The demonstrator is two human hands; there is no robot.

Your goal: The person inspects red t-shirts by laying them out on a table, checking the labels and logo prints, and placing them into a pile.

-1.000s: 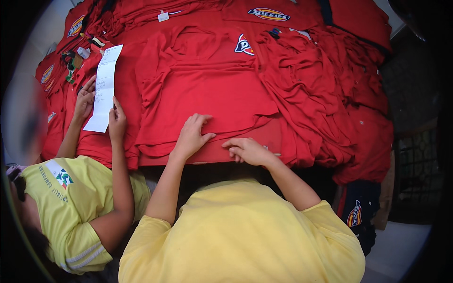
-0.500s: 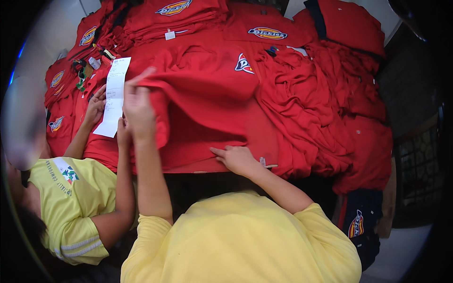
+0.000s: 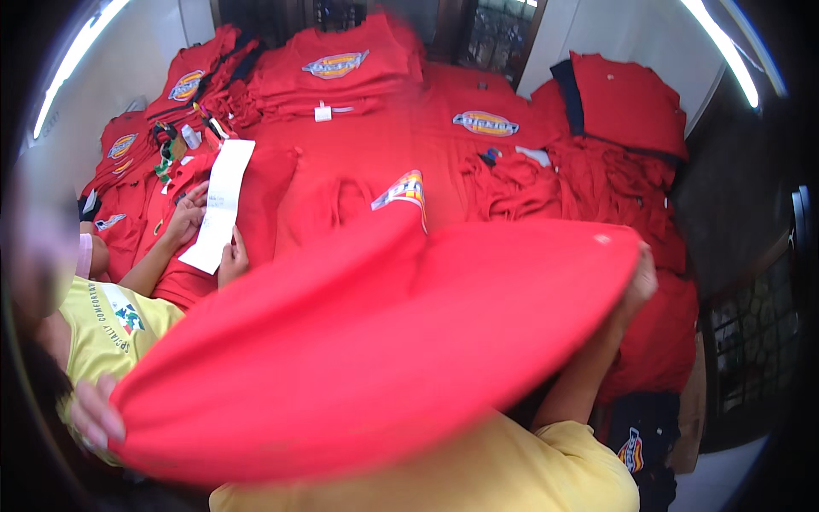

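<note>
A red T-shirt (image 3: 367,341) is lifted and stretched wide across the view, blurred by motion. Its hem edge curves close in front of my yellow top, and a printed logo shows on its far part. My left hand (image 3: 95,414) grips one corner at the lower left, fingers curled over the cloth. At the other end, my right hand (image 3: 641,280) is closed on the opposite corner, partly behind the fabric. The shirt hides most of both my forearms.
At the left, a person in a yellow-green shirt (image 3: 128,316) holds a long white paper strip (image 3: 220,200). Folded red shirts (image 3: 337,81) are stacked at the back. Crumpled red garments (image 3: 606,183) lie at the right, with dark folded garments (image 3: 644,444) lower down.
The red T-shirt has come up off the pile and is now spread between my hands. My left hand moved down and left, my right hand up and right. The view has tilted upward.
</note>
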